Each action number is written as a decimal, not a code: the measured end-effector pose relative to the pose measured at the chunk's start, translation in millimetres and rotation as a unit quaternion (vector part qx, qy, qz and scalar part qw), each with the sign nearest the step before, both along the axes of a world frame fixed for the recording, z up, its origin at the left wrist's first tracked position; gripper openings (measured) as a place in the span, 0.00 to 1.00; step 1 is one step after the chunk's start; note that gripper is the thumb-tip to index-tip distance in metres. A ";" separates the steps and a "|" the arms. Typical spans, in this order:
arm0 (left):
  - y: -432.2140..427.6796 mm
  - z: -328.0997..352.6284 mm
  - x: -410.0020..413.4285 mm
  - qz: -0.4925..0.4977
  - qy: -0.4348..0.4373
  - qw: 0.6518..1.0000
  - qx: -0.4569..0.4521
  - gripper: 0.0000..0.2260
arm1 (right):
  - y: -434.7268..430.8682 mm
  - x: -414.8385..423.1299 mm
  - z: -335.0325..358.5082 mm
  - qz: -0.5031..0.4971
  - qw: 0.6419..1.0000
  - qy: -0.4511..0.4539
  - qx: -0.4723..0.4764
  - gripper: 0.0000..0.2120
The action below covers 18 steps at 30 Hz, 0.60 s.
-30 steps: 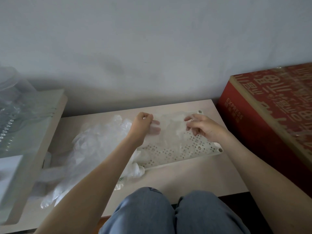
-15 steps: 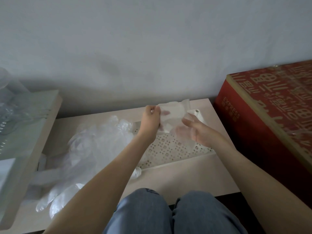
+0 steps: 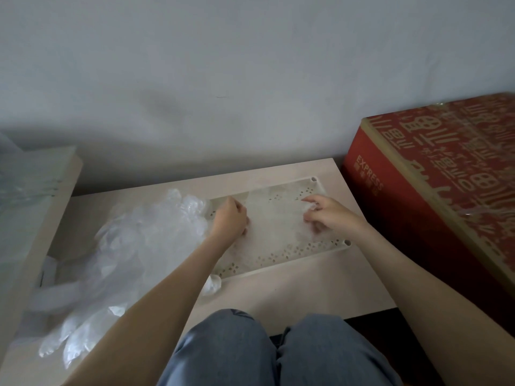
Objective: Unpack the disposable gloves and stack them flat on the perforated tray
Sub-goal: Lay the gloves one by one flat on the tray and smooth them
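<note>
A cream perforated tray (image 3: 281, 259) lies on the low table, right of centre. A thin clear glove (image 3: 274, 218) is spread flat across the tray's middle. My left hand (image 3: 230, 218) grips the glove's left edge with curled fingers. My right hand (image 3: 327, 214) pinches its right edge, fingertips down on the tray. A loose heap of clear disposable gloves (image 3: 131, 246) covers the table's left half and overlaps the tray's left end.
A large red printed carton (image 3: 434, 185) stands against the table's right side. A pale raised board with clear plastic packaging (image 3: 30, 185) borders the left. The grey wall rises right behind the table. My knees in jeans (image 3: 278, 349) sit at the front edge.
Half a second ago both hands held the glove bunched up above the tray. They have since lowered and moved apart, and the glove now lies stretched flat on the tray.
</note>
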<state>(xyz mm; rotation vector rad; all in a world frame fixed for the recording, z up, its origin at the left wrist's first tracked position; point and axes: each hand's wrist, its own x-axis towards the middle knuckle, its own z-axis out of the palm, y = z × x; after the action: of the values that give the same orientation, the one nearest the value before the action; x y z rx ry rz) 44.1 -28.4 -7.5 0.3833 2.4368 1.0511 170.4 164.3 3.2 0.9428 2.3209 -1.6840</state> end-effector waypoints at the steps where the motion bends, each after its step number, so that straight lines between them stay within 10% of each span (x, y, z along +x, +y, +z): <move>1: 0.1 -2.4 -0.7 -0.011 0.010 1.000 -0.010 0.06 | 0.1 0.8 -1.6 0.003 1.000 -0.001 0.003 0.20; 10: 3.7 -5.5 -5.8 -0.095 0.114 0.982 -0.117 0.11 | 2.4 -3.0 -16.4 -0.007 0.997 -0.016 0.073 0.06; 18: 13.5 -8.6 7.3 -0.170 0.322 0.924 -0.116 0.19 | -3.4 -7.2 -22.9 -0.015 0.996 -0.026 0.079 0.14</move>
<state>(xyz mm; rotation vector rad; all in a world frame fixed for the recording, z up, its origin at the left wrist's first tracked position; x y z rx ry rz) 51.4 -14.9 -16.1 1.1751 2.8510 0.5200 163.2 160.9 -19.7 1.0415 2.4469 -1.4851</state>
